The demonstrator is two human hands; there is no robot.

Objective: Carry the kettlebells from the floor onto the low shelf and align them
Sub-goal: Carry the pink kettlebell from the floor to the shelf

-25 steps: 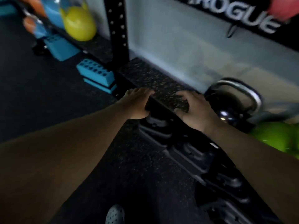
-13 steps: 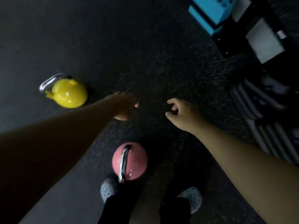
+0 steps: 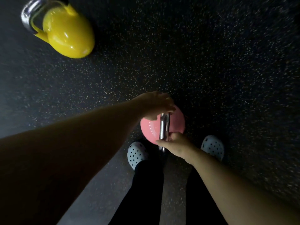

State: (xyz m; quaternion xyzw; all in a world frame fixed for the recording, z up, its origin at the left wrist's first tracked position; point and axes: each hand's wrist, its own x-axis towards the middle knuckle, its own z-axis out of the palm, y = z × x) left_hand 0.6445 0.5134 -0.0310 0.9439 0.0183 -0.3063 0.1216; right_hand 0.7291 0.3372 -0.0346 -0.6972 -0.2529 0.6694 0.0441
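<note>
A pink kettlebell [image 3: 149,129] with a steel handle [image 3: 164,127] stands on the dark floor between my feet. My right hand [image 3: 176,146] is closed around the near end of that handle. My left hand [image 3: 154,106] is cupped over the far end, fingers draped across the bar and thumb beside it. A yellow kettlebell [image 3: 69,36] with a steel handle lies tipped on its side at the top left, well away from both hands. The low shelf is out of view.
Speckled black rubber floor [image 3: 211,62] fills the view. My feet in pale perforated clogs, one left [image 3: 136,153] and one right [image 3: 212,146], flank the pink kettlebell. A lighter floor strip [image 3: 100,200] runs between my legs at the bottom.
The view swung from the shelf down to the floor. Both hands dropped from mid-air onto the pink kettlebell's handle. The yellow kettlebell now sits higher and larger in view.
</note>
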